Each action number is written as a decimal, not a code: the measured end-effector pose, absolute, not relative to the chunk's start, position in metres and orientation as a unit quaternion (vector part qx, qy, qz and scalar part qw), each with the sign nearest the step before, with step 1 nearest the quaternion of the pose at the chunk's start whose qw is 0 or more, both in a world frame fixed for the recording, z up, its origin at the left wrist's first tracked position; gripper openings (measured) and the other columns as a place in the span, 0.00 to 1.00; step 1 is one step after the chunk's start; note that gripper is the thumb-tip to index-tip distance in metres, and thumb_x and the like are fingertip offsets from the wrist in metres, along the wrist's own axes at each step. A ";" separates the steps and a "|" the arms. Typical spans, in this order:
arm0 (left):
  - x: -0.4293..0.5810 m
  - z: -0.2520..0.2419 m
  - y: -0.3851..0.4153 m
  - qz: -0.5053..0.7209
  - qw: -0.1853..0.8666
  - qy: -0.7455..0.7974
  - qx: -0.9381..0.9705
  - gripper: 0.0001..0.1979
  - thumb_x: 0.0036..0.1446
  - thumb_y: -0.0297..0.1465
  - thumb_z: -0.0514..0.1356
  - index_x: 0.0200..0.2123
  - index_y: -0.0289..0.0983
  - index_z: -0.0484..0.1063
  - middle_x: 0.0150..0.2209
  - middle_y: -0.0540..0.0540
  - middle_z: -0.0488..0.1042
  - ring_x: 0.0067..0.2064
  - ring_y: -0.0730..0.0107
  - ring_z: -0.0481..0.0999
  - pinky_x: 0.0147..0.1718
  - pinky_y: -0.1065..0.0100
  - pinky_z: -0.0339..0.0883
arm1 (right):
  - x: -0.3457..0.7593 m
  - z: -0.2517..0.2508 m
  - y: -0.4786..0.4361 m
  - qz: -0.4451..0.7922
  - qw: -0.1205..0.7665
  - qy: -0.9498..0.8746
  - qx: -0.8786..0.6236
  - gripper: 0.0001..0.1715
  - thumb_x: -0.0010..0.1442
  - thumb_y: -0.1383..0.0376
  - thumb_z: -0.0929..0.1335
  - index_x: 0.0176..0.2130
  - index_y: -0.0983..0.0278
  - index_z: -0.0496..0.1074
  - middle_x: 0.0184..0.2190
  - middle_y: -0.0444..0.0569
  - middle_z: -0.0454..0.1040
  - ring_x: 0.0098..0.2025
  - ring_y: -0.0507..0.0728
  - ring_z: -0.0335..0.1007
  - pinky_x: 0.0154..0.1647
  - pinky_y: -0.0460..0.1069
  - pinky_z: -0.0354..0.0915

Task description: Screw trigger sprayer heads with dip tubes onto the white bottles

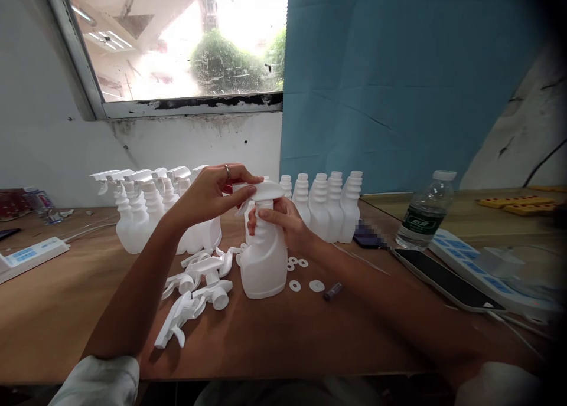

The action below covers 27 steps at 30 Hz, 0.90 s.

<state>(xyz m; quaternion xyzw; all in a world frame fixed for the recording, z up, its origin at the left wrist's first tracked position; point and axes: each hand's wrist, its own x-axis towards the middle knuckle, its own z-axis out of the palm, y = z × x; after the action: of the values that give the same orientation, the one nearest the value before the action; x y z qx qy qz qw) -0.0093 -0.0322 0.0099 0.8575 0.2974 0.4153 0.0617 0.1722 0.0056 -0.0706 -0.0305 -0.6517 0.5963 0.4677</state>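
A white plastic spray bottle (264,264) stands on the wooden table (283,335) in front of me. My right hand (283,220) is wrapped round its ribbed neck. My left hand (212,190), with a ring on one finger, grips the white trigger sprayer head (264,190) sitting on top of the bottle. Loose trigger heads (195,288) lie in a pile just left of the bottle. Small white washers (305,276) lie on the table to its right.
Finished spray bottles (146,208) stand at the back left, open-necked bottles (325,202) at the back right. A water bottle (425,217), a phone (447,279), a power strip (478,270) and a small dark cylinder (333,291) lie right. Another power strip (31,255) lies left.
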 end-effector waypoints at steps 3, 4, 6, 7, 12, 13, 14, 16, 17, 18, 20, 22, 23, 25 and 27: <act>-0.009 0.010 -0.033 0.416 0.062 0.301 0.856 0.10 0.60 0.34 0.61 0.42 0.36 0.78 0.39 0.43 0.79 0.36 0.71 0.76 0.29 0.72 0.72 | 0.172 -0.070 0.004 0.601 0.466 -0.649 -0.026 0.15 0.57 0.59 0.72 0.40 0.65 0.69 0.27 0.46 0.72 0.28 0.54 0.70 0.29 0.51 0.69; -0.009 0.010 -0.033 0.417 0.064 0.301 0.855 0.10 0.60 0.34 0.61 0.42 0.36 0.78 0.40 0.43 0.79 0.36 0.71 0.76 0.29 0.72 0.72 | 0.173 -0.070 0.004 0.611 0.464 -0.641 -0.021 0.16 0.57 0.58 0.71 0.40 0.65 0.68 0.27 0.46 0.72 0.28 0.54 0.70 0.29 0.51 0.69; -0.009 0.010 -0.033 0.419 0.069 0.301 0.854 0.10 0.60 0.33 0.61 0.42 0.36 0.78 0.40 0.43 0.79 0.36 0.71 0.76 0.29 0.73 0.72 | 0.174 -0.072 0.004 0.625 0.464 -0.628 -0.014 0.17 0.58 0.56 0.70 0.40 0.65 0.67 0.28 0.47 0.72 0.28 0.54 0.70 0.29 0.50 0.69; -0.010 0.010 -0.033 0.420 0.073 0.301 0.853 0.09 0.60 0.33 0.61 0.42 0.36 0.77 0.40 0.43 0.79 0.36 0.71 0.76 0.29 0.73 0.72 | 0.174 -0.072 0.004 0.625 0.467 -0.625 -0.015 0.17 0.58 0.55 0.71 0.40 0.65 0.67 0.28 0.47 0.72 0.28 0.54 0.70 0.29 0.50 0.69; -0.010 0.010 -0.032 0.422 0.092 0.298 0.852 0.09 0.60 0.34 0.62 0.40 0.36 0.77 0.38 0.44 0.79 0.28 0.76 0.74 0.27 0.72 0.72 | 0.171 -0.074 0.004 0.582 0.493 -0.645 -0.046 0.20 0.56 0.53 0.72 0.37 0.65 0.67 0.26 0.46 0.71 0.26 0.53 0.70 0.26 0.49 0.69; -0.010 0.010 -0.032 0.423 0.095 0.295 0.851 0.08 0.59 0.34 0.62 0.40 0.36 0.78 0.37 0.44 0.79 0.27 0.77 0.73 0.27 0.72 0.72 | 0.170 -0.074 0.003 0.571 0.498 -0.651 -0.048 0.19 0.56 0.54 0.72 0.37 0.65 0.67 0.26 0.46 0.72 0.26 0.53 0.70 0.26 0.49 0.69; -0.010 0.010 -0.032 0.425 0.098 0.291 0.851 0.08 0.59 0.34 0.62 0.40 0.36 0.78 0.37 0.44 0.79 0.26 0.78 0.72 0.27 0.72 0.72 | 0.169 -0.074 0.002 0.562 0.501 -0.656 -0.048 0.18 0.57 0.54 0.72 0.37 0.65 0.68 0.26 0.46 0.72 0.26 0.53 0.70 0.25 0.49 0.69; -0.010 0.010 -0.032 0.428 0.101 0.286 0.851 0.08 0.59 0.33 0.62 0.39 0.36 0.77 0.38 0.44 0.79 0.26 0.78 0.72 0.27 0.73 0.72 | 0.168 -0.073 0.001 0.549 0.509 -0.661 -0.051 0.16 0.58 0.56 0.72 0.38 0.65 0.69 0.27 0.46 0.72 0.26 0.53 0.70 0.25 0.49 0.69; -0.010 0.010 -0.032 0.429 0.102 0.286 0.851 0.08 0.59 0.33 0.62 0.38 0.36 0.77 0.38 0.44 0.79 0.26 0.78 0.72 0.27 0.73 0.72 | 0.168 -0.073 0.000 0.545 0.511 -0.663 -0.054 0.16 0.58 0.56 0.72 0.38 0.66 0.69 0.27 0.46 0.72 0.26 0.53 0.71 0.26 0.49 0.69; -0.009 0.009 -0.032 0.429 0.101 0.288 0.850 0.08 0.59 0.34 0.62 0.38 0.35 0.77 0.39 0.43 0.79 0.26 0.78 0.72 0.27 0.73 0.72 | 0.168 -0.073 -0.001 0.542 0.512 -0.664 -0.057 0.15 0.58 0.57 0.72 0.37 0.66 0.69 0.27 0.46 0.72 0.26 0.53 0.71 0.26 0.49 0.69; -0.009 0.009 -0.031 0.428 0.098 0.294 0.849 0.08 0.59 0.34 0.62 0.37 0.35 0.77 0.38 0.43 0.80 0.26 0.78 0.73 0.27 0.73 0.72 | 0.168 -0.072 -0.001 0.544 0.512 -0.662 -0.060 0.15 0.58 0.57 0.72 0.37 0.65 0.69 0.27 0.46 0.72 0.26 0.53 0.71 0.26 0.49 0.69; -0.009 0.008 -0.030 0.433 0.097 0.297 0.846 0.09 0.59 0.34 0.62 0.38 0.35 0.78 0.38 0.43 0.80 0.26 0.77 0.73 0.27 0.73 0.72 | 0.168 -0.071 -0.001 0.549 0.512 -0.658 -0.062 0.14 0.58 0.58 0.72 0.38 0.65 0.69 0.27 0.46 0.72 0.26 0.53 0.71 0.26 0.49 0.69; -0.009 0.007 -0.030 0.435 0.100 0.298 0.844 0.09 0.59 0.34 0.62 0.39 0.35 0.77 0.38 0.43 0.80 0.26 0.78 0.73 0.27 0.73 0.72 | 0.168 -0.070 -0.001 0.550 0.514 -0.655 -0.065 0.14 0.58 0.58 0.72 0.38 0.65 0.69 0.27 0.45 0.72 0.26 0.53 0.71 0.26 0.49 0.69; -0.008 0.007 -0.030 0.435 0.108 0.299 0.843 0.09 0.59 0.34 0.62 0.38 0.35 0.77 0.40 0.42 0.80 0.26 0.78 0.73 0.27 0.73 0.72 | 0.168 -0.069 -0.002 0.539 0.518 -0.659 -0.082 0.15 0.58 0.57 0.72 0.38 0.64 0.69 0.27 0.45 0.72 0.26 0.53 0.70 0.26 0.49 0.69; -0.006 0.008 -0.032 0.431 0.107 0.298 0.845 0.08 0.59 0.33 0.63 0.37 0.34 0.77 0.40 0.42 0.80 0.25 0.79 0.73 0.27 0.73 0.72 | 0.166 -0.067 -0.003 0.512 0.520 -0.675 -0.112 0.16 0.57 0.56 0.73 0.35 0.64 0.69 0.24 0.44 0.72 0.25 0.52 0.69 0.26 0.49 0.68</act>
<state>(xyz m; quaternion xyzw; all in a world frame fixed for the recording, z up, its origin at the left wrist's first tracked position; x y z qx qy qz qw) -0.0065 -0.0322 0.0075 0.8446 0.2984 0.4314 0.1075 0.1664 -0.0034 -0.0665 -0.1118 -0.6746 0.5124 0.5196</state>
